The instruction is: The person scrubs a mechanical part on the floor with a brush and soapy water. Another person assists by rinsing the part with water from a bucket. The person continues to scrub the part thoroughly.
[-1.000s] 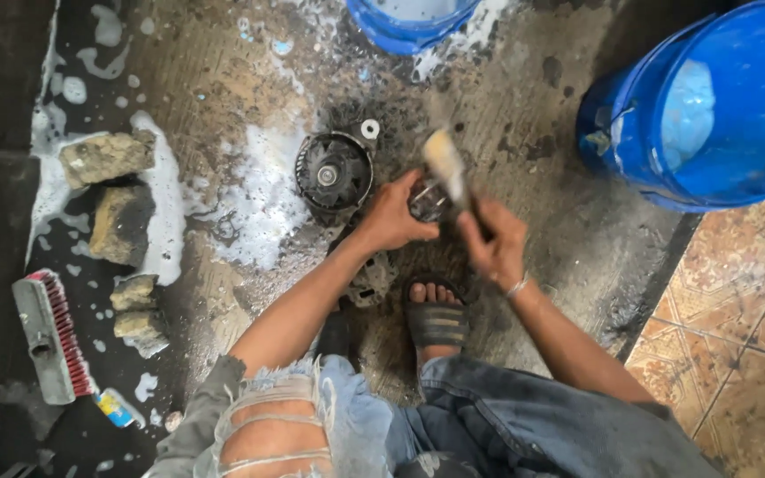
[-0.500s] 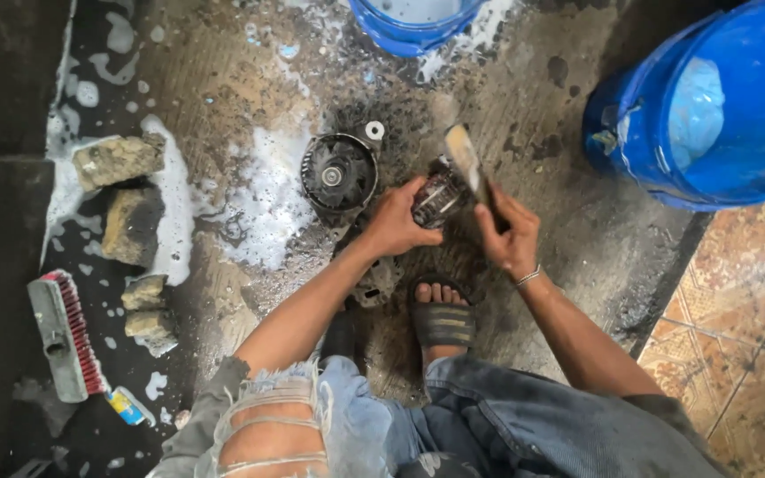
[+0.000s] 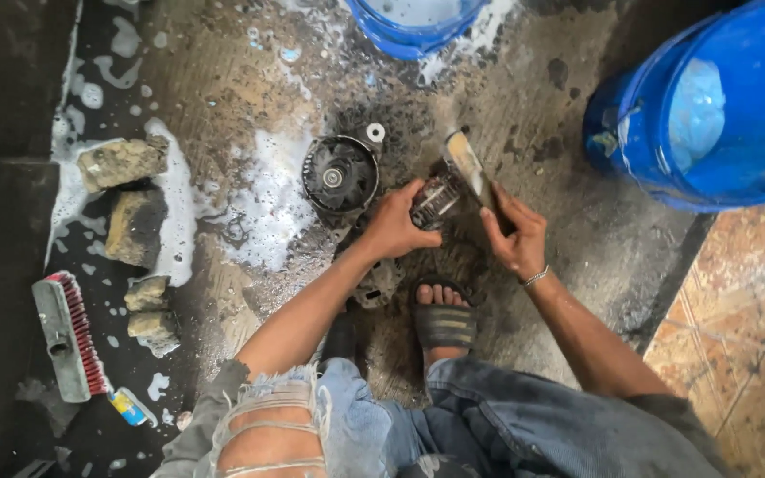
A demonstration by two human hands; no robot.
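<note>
Two hands worked best together: left hand [image 3: 397,226] gripping the small grimy cylindrical metal motor part [image 3: 436,198] firmly, right hand [image 3: 513,237] holding the flat wooden-handled brush [image 3: 468,168] angled against it.

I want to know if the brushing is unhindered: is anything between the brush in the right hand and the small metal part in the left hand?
Nothing visible is. The right hand holds the brush directly against the small metal part held by the left hand.
</note>
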